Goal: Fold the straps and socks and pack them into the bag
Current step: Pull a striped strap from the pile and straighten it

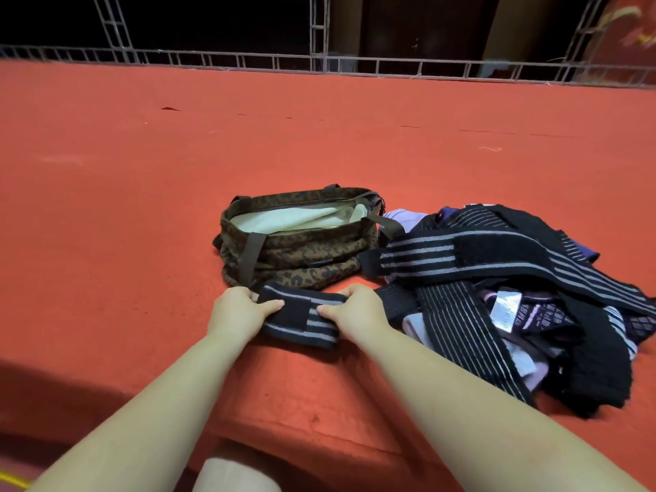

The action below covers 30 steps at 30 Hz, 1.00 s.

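A folded black strap with grey stripes (301, 319) lies on the red carpet in front of me. My left hand (241, 310) grips its left end, fingers curled over the top and thumb on the face. My right hand (356, 308) grips its right end the same way. Just behind the strap stands the leopard-print bag (294, 257), unzipped, with its pale lining showing. To the right sits a heap of black striped straps and socks (497, 300), some purple and white fabric mixed in.
The red carpeted platform (142, 207) stretches far back to a metal truss railing (319, 63). Its front edge drops off just below my forearms, where my knee (234, 474) shows. A yellow cable (14, 481) lies at the bottom left.
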### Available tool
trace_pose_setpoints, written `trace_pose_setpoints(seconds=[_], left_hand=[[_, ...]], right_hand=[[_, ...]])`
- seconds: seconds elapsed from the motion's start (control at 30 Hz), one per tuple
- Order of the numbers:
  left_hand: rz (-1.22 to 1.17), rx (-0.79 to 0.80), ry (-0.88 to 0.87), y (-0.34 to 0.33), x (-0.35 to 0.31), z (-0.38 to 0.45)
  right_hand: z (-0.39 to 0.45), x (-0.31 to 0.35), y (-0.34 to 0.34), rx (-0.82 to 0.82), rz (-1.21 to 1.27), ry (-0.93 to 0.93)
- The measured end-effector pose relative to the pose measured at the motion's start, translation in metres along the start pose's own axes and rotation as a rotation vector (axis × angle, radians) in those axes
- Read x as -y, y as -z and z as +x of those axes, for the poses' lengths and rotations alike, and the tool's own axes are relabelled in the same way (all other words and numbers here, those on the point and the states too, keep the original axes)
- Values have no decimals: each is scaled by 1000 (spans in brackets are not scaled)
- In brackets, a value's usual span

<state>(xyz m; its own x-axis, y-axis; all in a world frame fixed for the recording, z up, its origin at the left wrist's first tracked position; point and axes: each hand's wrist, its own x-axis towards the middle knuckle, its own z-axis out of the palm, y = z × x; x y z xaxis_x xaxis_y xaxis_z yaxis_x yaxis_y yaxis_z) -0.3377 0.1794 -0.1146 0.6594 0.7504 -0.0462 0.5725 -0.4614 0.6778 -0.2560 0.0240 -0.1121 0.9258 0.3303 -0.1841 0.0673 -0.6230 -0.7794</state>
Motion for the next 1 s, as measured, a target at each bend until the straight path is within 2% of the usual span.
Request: trace_pose_setpoints(seconds=[0.13,0.23,0.3,0.37,0.4,0.47,0.57,0.7,0.77,0.83,0.9,1.0], left_hand=[[182,-68,-19,-5,6,3],[267,-178,-117,-10,13,-1],[332,-248,-328,-11,19,-1],[465,-247,-601,-13,29,2],[514,-235,-700,-14,36,4],[569,-199,-797,-12,50,4],[567,2,-700,-1,64,-4],[631,212,-520,6,63,-15],[697,185,-532,5,52,-16],[871,180,-545,8,35,-17],[974,135,-572,11,14,-19],[891,14,-651,9,-22,-28]], right_hand=[[7,3,-17,-37,-87,48],[3,-6,-22,-123,-343,202],[1,-13,-22,-169,-496,456],[2,-22,-21,-97,-524,683],[2,-25,-19,-30,-528,731],[-1,-30,-16,119,-593,711],[-4,-38,-11,255,-721,644],[-7,-34,-8,324,-802,608],[-5,-29,-4,368,-841,589],[-7,-21,3,395,-867,576],[-12,-15,13,350,-855,593],[-23,-10,43,214,-845,661]])
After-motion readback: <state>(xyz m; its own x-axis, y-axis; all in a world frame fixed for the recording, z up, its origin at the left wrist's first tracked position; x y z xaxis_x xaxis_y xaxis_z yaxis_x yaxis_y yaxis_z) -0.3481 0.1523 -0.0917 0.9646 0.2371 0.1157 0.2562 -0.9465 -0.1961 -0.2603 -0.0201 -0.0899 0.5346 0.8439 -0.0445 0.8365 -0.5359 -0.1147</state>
